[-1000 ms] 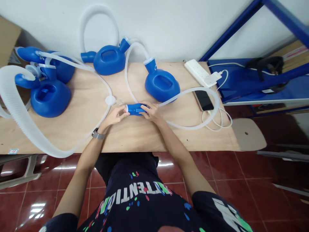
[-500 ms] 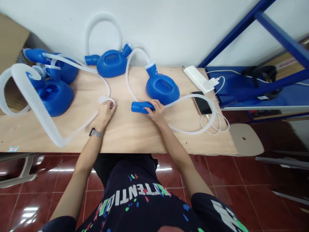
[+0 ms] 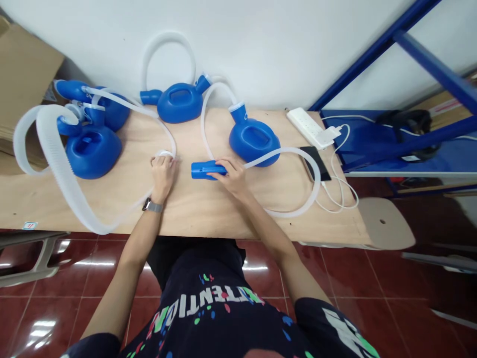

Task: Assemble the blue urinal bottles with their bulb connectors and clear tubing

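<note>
A: ok so your right hand (image 3: 231,176) is gripping that short blue tube (image 3: 203,170), closing snugly around its right end, thumb going on the near side and fingers on the far side. The other end is poking out toward your left.

B: yep, and the tube is lying sideways over the middle of the worktop (image 3: 208,219), in front of the blue bottle (image 3: 257,151). I'm not managing to tell if it's touching the wood tho.

A: what about your left hand (image 3: 163,174)? I'm only seeing the back of it, fingers curling down beside that round white piece (image 3: 164,153).

B: same, your own hand is blocking the fingertips, so I'm not able to tell how far open it is or if it's holding anything. There's bare wood showing between it and the tube.

A: and a thin white hose (image 3: 317,180) is looping out to the right from behind your right hand, passing just beside your phone (image 3: 316,164).

B: yeah, plus your power strip (image 3: 304,125) is sitting farther back, and another blue jug (image 3: 180,105) is standing near the wall.
</note>
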The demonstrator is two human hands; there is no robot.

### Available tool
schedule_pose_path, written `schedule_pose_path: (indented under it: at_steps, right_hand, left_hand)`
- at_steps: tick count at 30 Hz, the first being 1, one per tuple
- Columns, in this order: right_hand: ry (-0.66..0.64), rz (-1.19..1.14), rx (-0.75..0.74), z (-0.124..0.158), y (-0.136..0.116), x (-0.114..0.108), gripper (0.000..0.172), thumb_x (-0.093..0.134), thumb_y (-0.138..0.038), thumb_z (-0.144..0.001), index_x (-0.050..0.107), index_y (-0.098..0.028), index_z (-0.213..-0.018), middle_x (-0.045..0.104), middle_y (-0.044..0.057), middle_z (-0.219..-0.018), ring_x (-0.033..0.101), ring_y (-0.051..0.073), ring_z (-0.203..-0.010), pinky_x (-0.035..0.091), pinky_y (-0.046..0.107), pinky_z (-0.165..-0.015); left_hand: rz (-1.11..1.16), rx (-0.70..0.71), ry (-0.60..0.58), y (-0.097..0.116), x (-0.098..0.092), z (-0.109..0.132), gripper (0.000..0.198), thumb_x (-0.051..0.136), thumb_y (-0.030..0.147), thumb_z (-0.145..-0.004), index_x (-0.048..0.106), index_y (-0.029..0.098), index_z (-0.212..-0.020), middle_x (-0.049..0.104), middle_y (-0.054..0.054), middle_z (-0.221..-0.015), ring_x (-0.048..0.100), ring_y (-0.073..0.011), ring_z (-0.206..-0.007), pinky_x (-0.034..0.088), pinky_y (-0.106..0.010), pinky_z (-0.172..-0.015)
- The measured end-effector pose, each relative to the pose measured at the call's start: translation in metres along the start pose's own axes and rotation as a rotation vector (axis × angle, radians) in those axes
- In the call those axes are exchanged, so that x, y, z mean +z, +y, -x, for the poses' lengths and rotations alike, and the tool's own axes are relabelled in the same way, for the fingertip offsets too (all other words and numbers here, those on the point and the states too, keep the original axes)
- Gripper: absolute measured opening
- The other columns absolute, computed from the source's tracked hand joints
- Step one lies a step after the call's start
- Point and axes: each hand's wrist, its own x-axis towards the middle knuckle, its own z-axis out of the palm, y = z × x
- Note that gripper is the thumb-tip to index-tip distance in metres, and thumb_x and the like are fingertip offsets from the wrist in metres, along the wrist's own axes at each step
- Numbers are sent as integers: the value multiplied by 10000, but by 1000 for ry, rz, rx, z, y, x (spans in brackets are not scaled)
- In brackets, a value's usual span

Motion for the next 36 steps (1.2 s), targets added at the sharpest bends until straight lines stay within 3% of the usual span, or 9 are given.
schedule_pose_path:
  at_steps: [3, 7, 11, 15, 19, 23, 26, 30, 36]
  right_hand:
    - [-48, 55, -51, -10, 0, 8, 284, 809, -505, -984, 797, -232, -1061, 829, 130, -1124, 798, 301, -1028, 640, 439, -936]
    - [-139, 44, -130, -26, 0, 14, 328, 789, -564, -990, 798, -238, -1028, 830, 138, -1167, 790, 306, -1103, 623, 447, -963]
    - [-204, -12, -214, -44, 0, 22, 289, 727, -533, -1044, 801, -253, -1035, 816, 133, -1238, 757, 305, -1238, 592, 470, -1054]
    - [-207, -88, -231, -55, -6, 38, 283, 648, -504, -1095, 797, -263, -1087, 795, 129, -1287, 726, 302, -1305, 582, 503, -1108]
    - [-237, -248, -155, -55, -14, 44, 361, 571, -567, -1114, 771, -268, -1139, 746, 134, -1372, 685, 297, -1355, 564, 517, -1161]
    - [-59, -369, 65, -35, -28, 36, 473, 599, -706, -1043, 725, -286, -1221, 687, 121, -1388, 618, 328, -1390, 492, 565, -1221]
    - [173, -485, 433, -15, -37, 35, 543, 555, -776, -1021, 717, -258, -1027, 711, 79, -1057, 693, 265, -1065, 577, 464, -1044]
    - [-4, -793, 842, -8, -33, 44, 721, 484, -904, -961, 646, -238, -740, 608, 12, -671, 583, 156, -630, 522, 303, -628]
    - [-51, -929, 939, -15, -18, 53, 615, 763, -845, -801, 594, -254, -829, 610, -40, -716, 584, 113, -580, 460, 237, -490]
  left_hand:
    - [23, -91, 11, -7, -5, -3, 230, 593, 363, -1093, 691, 219, -943, 795, -132, -1030, 726, -313, -1081, 352, -587, -1255]
    - [70, -119, 122, -15, -12, -3, 221, 603, 399, -1088, 717, 214, -1044, 787, -108, -1059, 717, -304, -1082, 187, -645, -1347]
    - [291, -122, 231, -5, -18, 1, 394, 602, 548, -1079, 719, 190, -1196, 759, -158, -1161, 690, -331, -1190, 390, -583, -1256]
    - [703, 50, 21, 17, -17, 8, 651, 521, 722, -1067, 631, 212, -1457, 700, -179, -1417, 683, -316, -1304, 516, -483, -1155]
    - [871, -1, -52, 30, -6, 10, 702, 571, 817, -998, 695, 223, -1352, 728, -158, -1391, 692, -321, -1296, 530, -463, -1144]
    - [907, -211, -7, 30, 6, 6, 553, 607, 734, -1024, 751, 216, -1155, 777, -98, -1168, 729, -258, -1123, 561, -383, -1050]
    - [978, -244, 53, 26, 9, 4, 432, 653, 631, -1023, 736, 234, -1174, 757, -87, -1213, 712, -253, -1188, 541, -375, -1095]
    - [1031, -119, 24, 24, 4, 6, 393, 695, 565, -980, 725, 254, -1218, 736, -90, -1255, 702, -287, -1243, 539, -412, -1125]
    - [969, -126, -2, 36, -2, 11, 367, 692, 533, -941, 747, 224, -1130, 764, -88, -1173, 706, -297, -1154, 550, -410, -1064]
